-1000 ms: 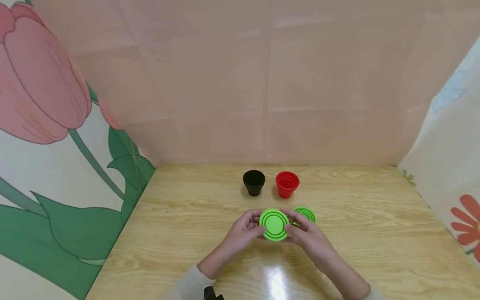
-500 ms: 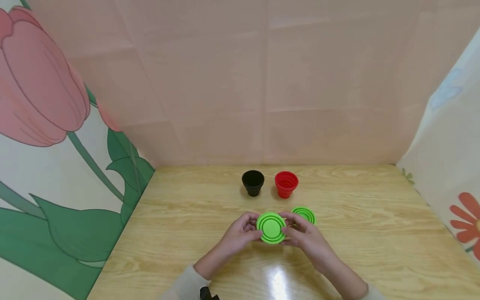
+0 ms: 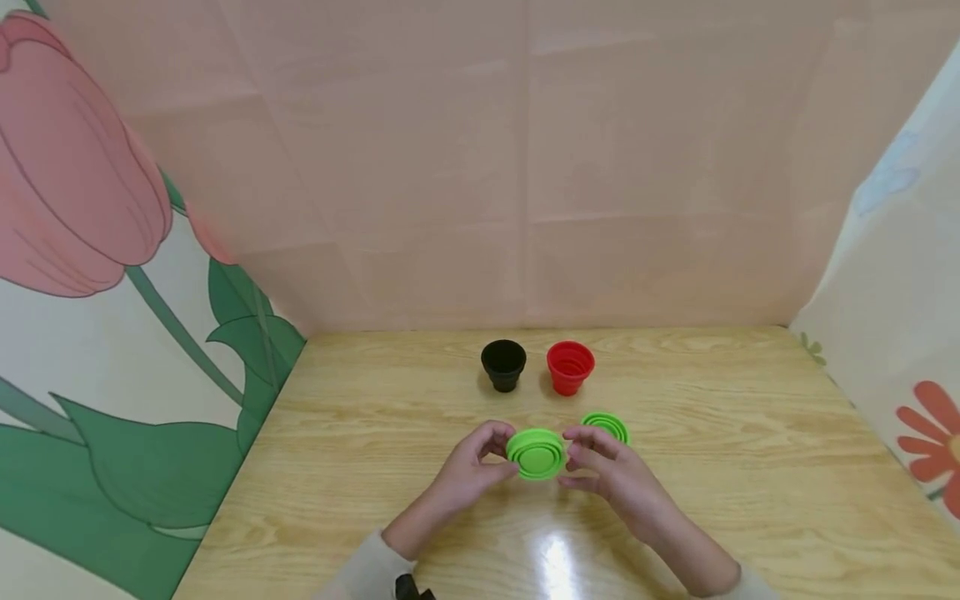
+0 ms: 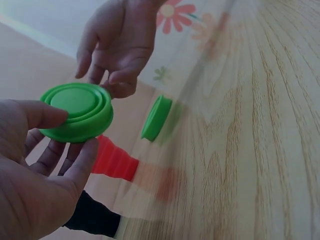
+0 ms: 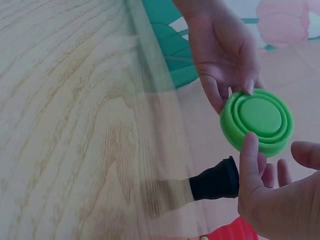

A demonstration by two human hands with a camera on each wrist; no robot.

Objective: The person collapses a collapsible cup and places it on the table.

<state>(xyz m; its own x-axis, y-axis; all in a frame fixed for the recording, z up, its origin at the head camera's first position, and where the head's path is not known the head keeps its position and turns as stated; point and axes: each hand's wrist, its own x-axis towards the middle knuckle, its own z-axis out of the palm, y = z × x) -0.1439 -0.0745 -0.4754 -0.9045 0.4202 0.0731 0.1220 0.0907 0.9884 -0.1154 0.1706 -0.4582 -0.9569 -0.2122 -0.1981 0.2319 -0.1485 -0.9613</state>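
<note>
A bright green collapsible cup [image 3: 538, 458], folded flat into rings, is held above the wooden table. My left hand [image 3: 472, 467] pinches its left edge, thumb on the ringed face and fingers beneath, as the left wrist view shows. To its right, my right hand [image 3: 626, 479] has its fingers spread and loosely bent beside the rim. In the right wrist view one right fingertip overlaps the cup's edge, while the thumb stands apart. A second flattened green collapsible cup [image 3: 611, 423] lies on the table just beyond the right hand, partly hidden by it.
Further back, a black collapsible cup [image 3: 504, 362] and a red collapsible cup [image 3: 570, 367] stand upright and expanded, side by side. Behind the wooden table [image 3: 375, 400] hangs a pinkish backdrop [image 3: 420, 167]. Flower-printed panels flank both sides.
The right fingers have let go of the held green cup and drawn slightly away. The cup has tilted back and shifted a little left in the left hand.
</note>
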